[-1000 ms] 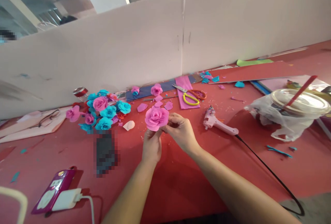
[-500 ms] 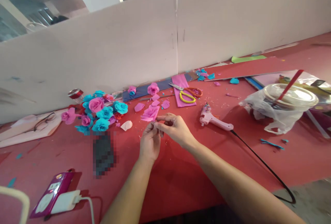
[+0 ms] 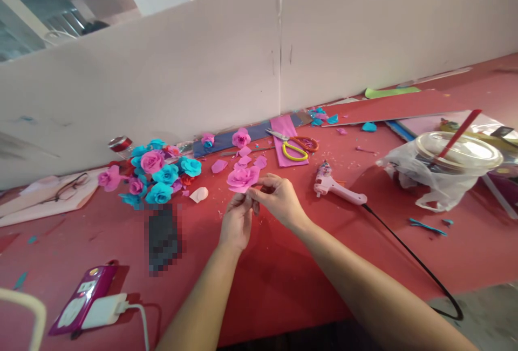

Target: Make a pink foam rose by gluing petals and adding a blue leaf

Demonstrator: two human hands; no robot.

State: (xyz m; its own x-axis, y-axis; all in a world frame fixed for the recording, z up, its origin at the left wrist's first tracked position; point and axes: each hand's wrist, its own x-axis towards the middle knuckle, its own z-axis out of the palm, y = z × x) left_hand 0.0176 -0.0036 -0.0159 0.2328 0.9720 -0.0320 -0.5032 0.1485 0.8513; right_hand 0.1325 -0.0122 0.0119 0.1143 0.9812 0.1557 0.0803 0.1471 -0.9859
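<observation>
A pink paper flower (image 3: 243,179) is held up above the red table (image 3: 275,281), its open petals facing up. My left hand (image 3: 237,218) pinches it from below, at its base. The fingers of my right hand (image 3: 281,200) are closed at the flower's right lower edge, thumb and forefinger touching its petals. Just beyond the flower lie loose pink petals (image 3: 219,166). A pale petal (image 3: 199,195) rests on the table to the left of my hands.
Left stands a bunch of blue and pink paper flowers (image 3: 164,174). Scissors (image 3: 294,148) lie on folded pink paper behind my hands. A pink glue gun (image 3: 340,191) with a black cord is at right, then a lidded cup (image 3: 457,148) in a bag. A power strip (image 3: 87,297) lies front left.
The pink flower has turned from a tilted side view to face up, showing its open petals. Both hands stay close together at its base. The view has shifted slightly.
</observation>
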